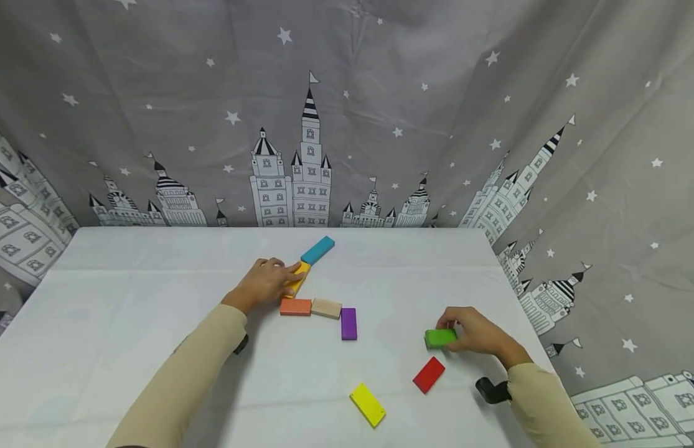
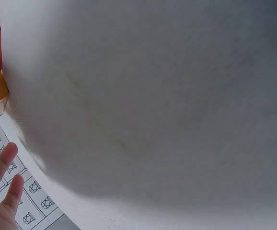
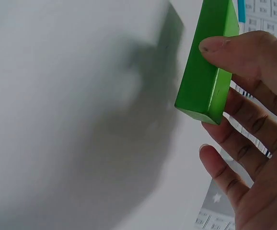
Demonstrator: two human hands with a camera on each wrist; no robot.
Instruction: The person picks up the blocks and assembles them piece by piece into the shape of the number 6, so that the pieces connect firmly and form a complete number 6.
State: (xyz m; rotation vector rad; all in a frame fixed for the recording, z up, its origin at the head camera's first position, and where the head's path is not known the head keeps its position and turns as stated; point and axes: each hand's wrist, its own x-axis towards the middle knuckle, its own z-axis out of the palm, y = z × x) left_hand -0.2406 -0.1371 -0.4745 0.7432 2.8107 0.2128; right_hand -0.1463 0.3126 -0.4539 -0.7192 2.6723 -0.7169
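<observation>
On the white table, my left hand [image 1: 266,281] holds an amber block [image 1: 299,280] by its edges, thumb and fingertips on it. In the left wrist view only some fingers [image 2: 2,163] show at the lower left, and the grip itself is mostly out of frame. My right hand [image 1: 475,333] pinches a green block [image 1: 440,338]; the right wrist view shows the thumb [image 3: 225,50] on one face and fingers behind. A blue block [image 1: 318,250] touches the amber one's far end, and an orange block [image 1: 295,307] lies at its near end.
A natural wood block [image 1: 327,308] and a purple block [image 1: 349,323] continue the row rightward. A red block [image 1: 429,374] lies just in front of the green one, and a yellow block [image 1: 368,404] nearer. A grey printed curtain [image 1: 369,112] hangs behind the table.
</observation>
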